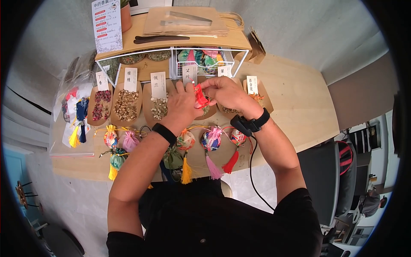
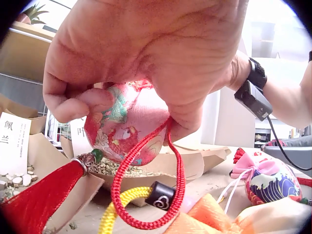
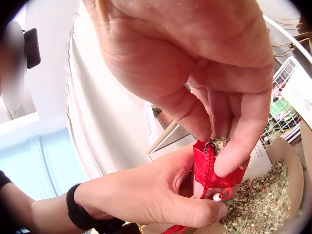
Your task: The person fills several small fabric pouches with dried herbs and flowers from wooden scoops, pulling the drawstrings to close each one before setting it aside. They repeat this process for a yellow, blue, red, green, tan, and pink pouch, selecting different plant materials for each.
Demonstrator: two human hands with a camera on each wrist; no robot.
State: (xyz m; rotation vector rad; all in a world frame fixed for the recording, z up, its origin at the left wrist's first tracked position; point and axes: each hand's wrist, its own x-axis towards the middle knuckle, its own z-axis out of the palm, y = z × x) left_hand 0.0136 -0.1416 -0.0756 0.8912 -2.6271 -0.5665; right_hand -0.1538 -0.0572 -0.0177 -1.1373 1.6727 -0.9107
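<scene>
My left hand [image 1: 182,103] grips a small round sachet pouch [image 2: 129,124], pink with a red and green pattern. The pouch's red mouth [image 3: 202,163] faces up. From it hang a red tassel [image 2: 46,200] and a looped red cord [image 2: 117,180]. The fingers of my right hand [image 1: 229,94] point down at the mouth and pinch dried herbs [image 3: 222,142] there; their tips partly hide the opening. Beneath the pouch, a brown paper tray [image 2: 190,163] holds chopped green-grey herbs [image 3: 263,200].
More paper trays with dried flowers [image 1: 102,105] and roots [image 1: 126,105] stand in a row, each with a white name card [image 1: 158,85]. Finished sachets [image 1: 212,139] with tassels lie in front. Behind is a wooden shelf [image 1: 128,46] with metal tongs [image 1: 188,18] on it.
</scene>
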